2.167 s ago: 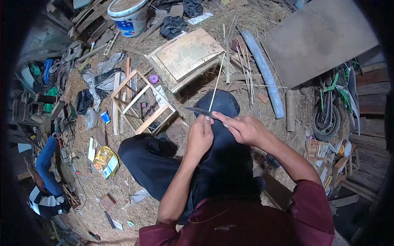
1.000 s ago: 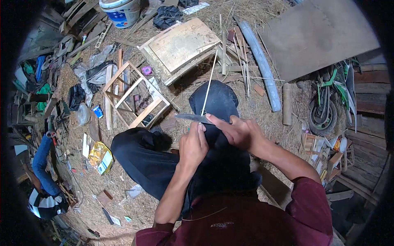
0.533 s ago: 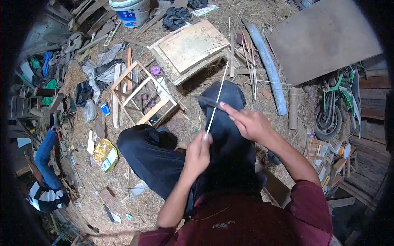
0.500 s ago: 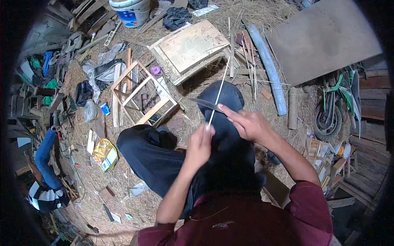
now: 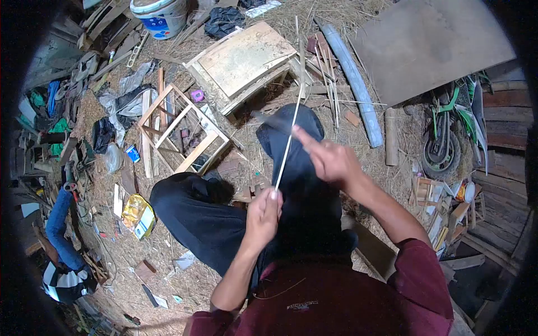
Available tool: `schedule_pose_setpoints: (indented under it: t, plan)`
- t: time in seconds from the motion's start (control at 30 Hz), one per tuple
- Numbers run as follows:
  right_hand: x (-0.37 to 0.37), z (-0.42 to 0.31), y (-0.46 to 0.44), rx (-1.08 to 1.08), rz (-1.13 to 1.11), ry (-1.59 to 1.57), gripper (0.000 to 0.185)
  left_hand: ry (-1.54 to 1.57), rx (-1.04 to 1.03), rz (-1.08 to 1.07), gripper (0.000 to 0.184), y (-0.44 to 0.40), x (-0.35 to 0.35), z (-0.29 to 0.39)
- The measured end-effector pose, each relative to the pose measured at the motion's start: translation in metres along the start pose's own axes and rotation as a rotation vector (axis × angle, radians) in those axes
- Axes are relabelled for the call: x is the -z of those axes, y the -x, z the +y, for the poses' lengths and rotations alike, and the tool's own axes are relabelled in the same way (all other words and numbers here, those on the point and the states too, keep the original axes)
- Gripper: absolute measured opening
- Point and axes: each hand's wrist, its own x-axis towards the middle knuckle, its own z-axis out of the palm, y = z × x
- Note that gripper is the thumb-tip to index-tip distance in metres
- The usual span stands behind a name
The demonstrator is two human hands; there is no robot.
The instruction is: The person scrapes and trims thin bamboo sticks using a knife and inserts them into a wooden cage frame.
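Observation:
My left hand is closed round the near end of a thin pale wooden strip, in front of my body. The strip slants up and away past my raised knee. My right hand grips a knife, its handle hidden in the fingers. The blade, smeared by motion, points left and crosses the strip just above the knee. My right index finger stretches along to the strip beside the blade.
A low wooden table stands ahead, with a small wooden frame to its left. Thin strips and a grey pole lie right of it. A bucket, a large board and a green motorcycle stand farther out.
My left hand has drawn back toward my body with the strip, so more strip shows between the hands. The knife now lies farther from the left hand. The whole view has shifted slightly.

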Motion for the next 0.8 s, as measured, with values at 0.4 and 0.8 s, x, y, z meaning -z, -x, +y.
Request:
schedule_pose_setpoints:
  t: [0.4,0.8]
  plan:
    - [0.006,0.003,0.003,0.162,-0.054,-0.164,0.058,0.079,-0.023,-0.07,0.033,-0.033,0.01,-0.003]
    - [0.009,0.007,0.011,0.147,-0.101,-0.03,0.058,0.248,0.152,-0.024,0.036,0.002,-0.005,-0.007]
